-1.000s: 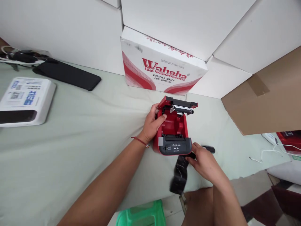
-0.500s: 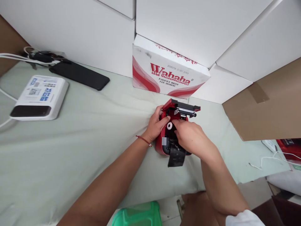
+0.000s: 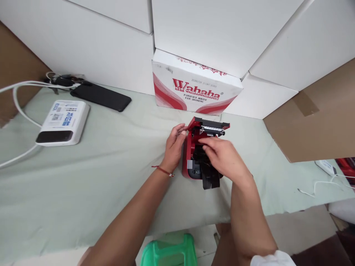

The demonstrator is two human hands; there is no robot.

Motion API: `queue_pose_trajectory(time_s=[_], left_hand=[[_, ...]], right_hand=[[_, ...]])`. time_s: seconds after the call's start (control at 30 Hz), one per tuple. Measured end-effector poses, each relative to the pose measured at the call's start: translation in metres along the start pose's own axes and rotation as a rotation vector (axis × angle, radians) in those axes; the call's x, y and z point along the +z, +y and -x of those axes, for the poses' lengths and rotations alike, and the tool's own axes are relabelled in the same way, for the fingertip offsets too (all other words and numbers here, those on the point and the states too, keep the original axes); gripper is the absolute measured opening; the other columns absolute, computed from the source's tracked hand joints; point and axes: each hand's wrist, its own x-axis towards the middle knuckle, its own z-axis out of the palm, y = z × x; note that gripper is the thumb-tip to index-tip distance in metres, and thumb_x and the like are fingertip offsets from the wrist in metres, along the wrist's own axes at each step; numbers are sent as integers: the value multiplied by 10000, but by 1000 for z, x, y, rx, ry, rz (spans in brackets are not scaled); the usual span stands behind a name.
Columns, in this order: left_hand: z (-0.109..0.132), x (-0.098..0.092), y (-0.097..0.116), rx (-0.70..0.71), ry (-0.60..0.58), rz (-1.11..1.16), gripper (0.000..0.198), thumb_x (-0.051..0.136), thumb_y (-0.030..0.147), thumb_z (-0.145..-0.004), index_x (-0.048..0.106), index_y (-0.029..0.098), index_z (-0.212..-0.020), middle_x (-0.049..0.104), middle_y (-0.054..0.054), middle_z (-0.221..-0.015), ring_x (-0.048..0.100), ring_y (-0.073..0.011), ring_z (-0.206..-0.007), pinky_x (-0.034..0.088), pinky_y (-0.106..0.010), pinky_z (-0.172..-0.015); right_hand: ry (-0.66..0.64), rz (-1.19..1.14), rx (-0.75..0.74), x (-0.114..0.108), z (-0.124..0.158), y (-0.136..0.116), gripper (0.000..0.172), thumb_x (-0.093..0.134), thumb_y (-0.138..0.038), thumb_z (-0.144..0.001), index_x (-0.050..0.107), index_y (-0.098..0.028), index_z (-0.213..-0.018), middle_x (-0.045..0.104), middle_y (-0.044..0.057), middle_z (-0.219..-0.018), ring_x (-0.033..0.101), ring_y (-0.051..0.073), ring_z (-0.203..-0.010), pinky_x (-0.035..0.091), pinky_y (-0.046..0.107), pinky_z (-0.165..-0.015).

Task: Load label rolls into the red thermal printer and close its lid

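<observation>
Here's the red label printer (image 3: pixel 189 153), lid (image 3: pixel 211 122) raised, standing on rumpled pale-green cloth (image 3: pixel 111 177); its thin, glossy black strip (image 3: pixel 211 179) spills over the front and could crease if tugged crooked. Right hand (image 3: pixel 225 157) dips inside, grip unclear; left hand (image 3: pixel 174 147), relaxed, flanks the boxy shell. Behind, a flat-sided Wahaha carton (image 3: pixel 194 88).

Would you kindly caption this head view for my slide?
Left hand beside, right hand over an open red plastic printer, glossy black strip over its front.
</observation>
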Motion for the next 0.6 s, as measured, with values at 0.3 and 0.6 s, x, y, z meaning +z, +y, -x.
queue_pose_trajectory(time_s=[0.3,0.6], left_hand=[[66,-21,27,-96,-156,-25,727,936,499,-918,627,359,-1561,557,-99,-1808,490,-355,-1721,471,-575,-1384],[73,-10,32,15,-67,-40,612,664,663,-1101,582,408,-1652,515,-57,-1842,443,-341,-1750,410,-577,-1430]], right_hand=[[640,-483,-29,28,-6,59,693,565,-608,-1124,557,-228,-1704,657,191,-1687,582,341,-1595,458,604,-1331],[740,-653,-38,63,36,32,232,642,-381,-1153,844,-300,-1072,825,69,-1143,739,269,-1237,566,480,-1152]])
